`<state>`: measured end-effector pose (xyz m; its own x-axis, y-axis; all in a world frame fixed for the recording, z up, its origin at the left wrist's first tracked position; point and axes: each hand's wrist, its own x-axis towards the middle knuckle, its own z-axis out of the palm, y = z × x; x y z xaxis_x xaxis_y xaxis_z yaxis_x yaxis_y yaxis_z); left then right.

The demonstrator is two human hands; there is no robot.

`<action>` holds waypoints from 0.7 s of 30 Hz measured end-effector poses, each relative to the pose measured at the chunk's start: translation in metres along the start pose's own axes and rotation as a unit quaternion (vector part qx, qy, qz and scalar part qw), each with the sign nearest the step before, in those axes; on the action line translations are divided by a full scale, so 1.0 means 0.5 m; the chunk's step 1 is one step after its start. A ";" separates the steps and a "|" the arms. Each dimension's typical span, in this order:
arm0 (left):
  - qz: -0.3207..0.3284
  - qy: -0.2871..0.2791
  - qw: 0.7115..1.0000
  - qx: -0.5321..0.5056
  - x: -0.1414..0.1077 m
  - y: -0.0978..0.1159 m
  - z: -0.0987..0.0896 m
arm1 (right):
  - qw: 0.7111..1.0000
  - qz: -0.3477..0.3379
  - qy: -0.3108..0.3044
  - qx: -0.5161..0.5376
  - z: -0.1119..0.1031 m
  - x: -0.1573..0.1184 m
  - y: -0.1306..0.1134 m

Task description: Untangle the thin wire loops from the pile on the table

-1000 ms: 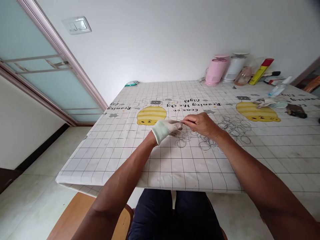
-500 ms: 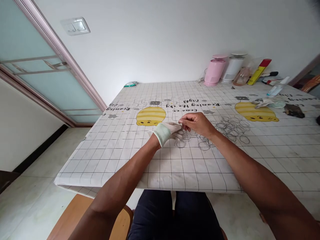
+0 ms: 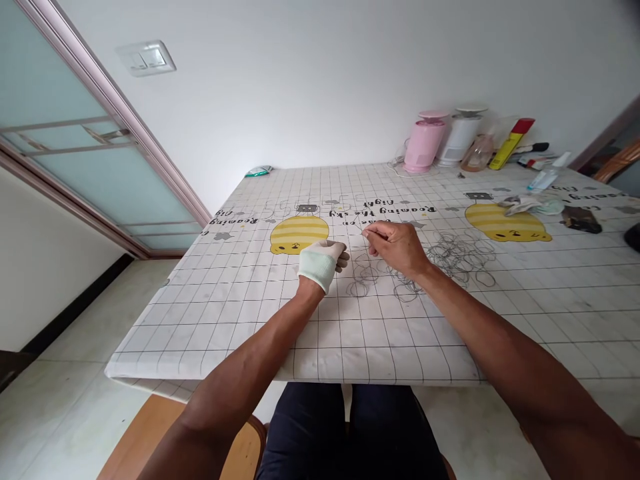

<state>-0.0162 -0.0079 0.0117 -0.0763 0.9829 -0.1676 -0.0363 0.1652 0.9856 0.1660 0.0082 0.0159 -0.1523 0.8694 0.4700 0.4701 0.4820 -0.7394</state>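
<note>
**Left hand (image 3: pixel 323 261) and right hand (image 3: pixel 397 245) apart above the desk (image 3: pixel 240 320), by a heap of loops (image 3: pixel 463 257)**

In the head view, the left hand wears a pale glove, its fingers curled in towards the palm. The right hand is bare, thumb and forefinger brought together at the tips, the other fingers folded behind. A gap lies between the two. Anything so thin would be hard to see at this size, so I cannot tell whether either has hold of a loop.

The thin, dark loops lie tangled on the desk, thickest to the right of the right hand, with looser ones beneath it and some between the hands.

A checked cloth (image 3: pixel 350 360) covers the desk. Near the wall stand a pink unit (image 3: pixel 424 143), a white unit (image 3: pixel 456 140), a bottle (image 3: pixel 477 155) and a leaning yellow tube (image 3: pixel 507 151). Further right are a spray bottle (image 3: pixel 546 176), a rag (image 3: pixel 533 204) and a dark item (image 3: pixel 580 219). A green packet (image 3: pixel 258 171) lies at the far left corner.
</note>
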 end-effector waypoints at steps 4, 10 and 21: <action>0.011 0.019 1.000 -0.008 0.004 -0.004 0.002 | 1.000 0.003 -0.017 0.008 -0.003 -0.001 -0.002; 0.045 0.053 0.997 -0.037 0.009 0.002 -0.004 | 1.000 -0.013 -0.024 0.001 -0.009 -0.002 -0.008; 0.036 -0.031 0.998 0.034 -0.007 -0.009 0.014 | 0.995 0.014 -0.069 0.067 0.004 -0.002 -0.005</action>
<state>-0.0089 -0.0114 0.0081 -0.0148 0.9952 -0.0968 0.0345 0.0973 0.9947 0.1633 0.0064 0.0165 -0.2624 0.8849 0.3849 0.3570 0.4596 -0.8132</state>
